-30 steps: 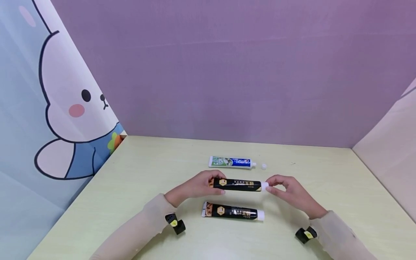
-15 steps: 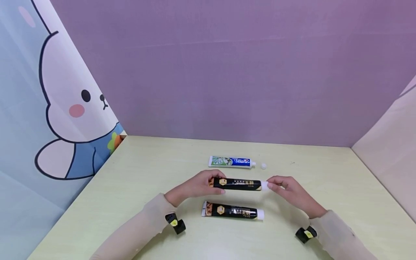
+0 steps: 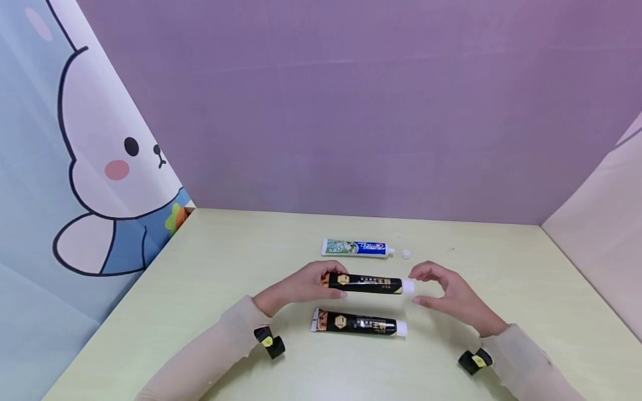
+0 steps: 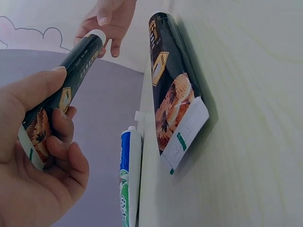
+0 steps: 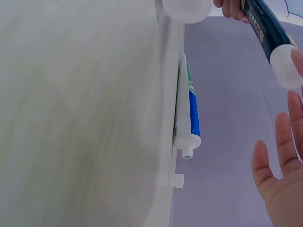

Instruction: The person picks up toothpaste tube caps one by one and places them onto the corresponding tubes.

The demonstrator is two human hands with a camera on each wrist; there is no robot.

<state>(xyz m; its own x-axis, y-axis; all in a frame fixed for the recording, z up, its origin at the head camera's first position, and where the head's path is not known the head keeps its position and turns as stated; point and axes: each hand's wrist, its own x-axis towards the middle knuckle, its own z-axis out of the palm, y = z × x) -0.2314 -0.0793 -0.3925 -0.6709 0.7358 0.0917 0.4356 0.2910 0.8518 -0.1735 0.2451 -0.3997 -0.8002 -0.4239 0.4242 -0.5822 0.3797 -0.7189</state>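
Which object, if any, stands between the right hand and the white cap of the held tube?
Nothing visible stands between the right hand and that cap. The other black tube lies nearer the person, the blue-green tube farther off.

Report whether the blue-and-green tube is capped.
Uncapped: the tube shows a bare nozzle, and a small white cap lies apart from it.

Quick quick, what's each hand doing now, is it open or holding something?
Left hand: closed, holding a black tube.
Right hand: open, holding nothing, near that tube's white cap.
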